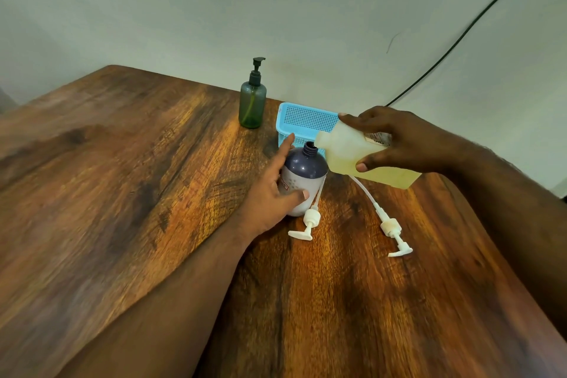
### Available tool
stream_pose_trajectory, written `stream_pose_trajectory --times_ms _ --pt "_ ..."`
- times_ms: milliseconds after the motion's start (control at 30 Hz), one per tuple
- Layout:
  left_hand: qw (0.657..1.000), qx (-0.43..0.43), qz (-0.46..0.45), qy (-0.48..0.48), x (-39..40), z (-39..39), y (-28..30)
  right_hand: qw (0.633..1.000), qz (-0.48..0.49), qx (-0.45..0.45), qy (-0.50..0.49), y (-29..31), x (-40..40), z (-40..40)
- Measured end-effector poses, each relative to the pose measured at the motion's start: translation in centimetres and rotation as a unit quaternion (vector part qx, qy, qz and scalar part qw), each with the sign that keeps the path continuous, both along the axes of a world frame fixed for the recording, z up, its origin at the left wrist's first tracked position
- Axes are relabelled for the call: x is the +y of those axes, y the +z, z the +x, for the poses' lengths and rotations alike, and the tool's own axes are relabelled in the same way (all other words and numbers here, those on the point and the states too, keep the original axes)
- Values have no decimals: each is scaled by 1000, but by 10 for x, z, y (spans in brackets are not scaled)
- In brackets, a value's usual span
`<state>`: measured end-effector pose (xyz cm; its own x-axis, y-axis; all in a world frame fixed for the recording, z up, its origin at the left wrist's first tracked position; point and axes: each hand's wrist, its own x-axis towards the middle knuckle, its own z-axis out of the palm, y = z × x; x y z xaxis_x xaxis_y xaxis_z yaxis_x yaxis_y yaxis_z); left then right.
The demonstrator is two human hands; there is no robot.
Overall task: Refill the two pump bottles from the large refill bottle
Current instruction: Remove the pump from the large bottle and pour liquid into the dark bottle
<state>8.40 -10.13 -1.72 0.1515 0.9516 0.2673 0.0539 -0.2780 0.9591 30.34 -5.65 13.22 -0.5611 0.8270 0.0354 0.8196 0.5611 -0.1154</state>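
Observation:
My right hand [402,141] grips the large refill bottle [346,153], which holds pale yellow liquid. The bottle is tipped on its side with its mouth at the open neck of a round navy-and-white pump bottle [302,181]. My left hand [273,190] holds that bottle from the left, thumb across its white front and fingers behind it. Two white pump heads with tubes lie on the table: one [308,222] just in front of the bottle, the other [391,228] to its right. A green pump bottle [252,104] with a black pump stands upright farther back.
A light blue perforated plastic basket [303,120] sits behind the navy bottle, near the table's far edge. The wooden table [138,178] stretches wide to the left and toward me. A black cable [460,37] runs down the wall at the right.

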Motion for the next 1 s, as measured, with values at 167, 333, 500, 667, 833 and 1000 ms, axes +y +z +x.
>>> stream_pose_trajectory --times_ms 167,333,500,667,833,1000 --pt "999 -25 5 31 1 0 -1 1000 -1 2 1 -2 1 0" --pt "997 -8 29 75 3 3 -4 1000 3 -1 2 -1 2 0" --pt "992 22 59 105 3 4 -4 1000 13 -10 10 0 5 -1" --pt "985 59 67 151 4 8 -6 1000 21 -13 13 0 5 -2" --pt "980 68 78 173 5 10 -10 1000 23 -6 11 -1 4 -4" --pt "969 81 111 207 4 17 -14 1000 19 -10 13 1 3 -4"
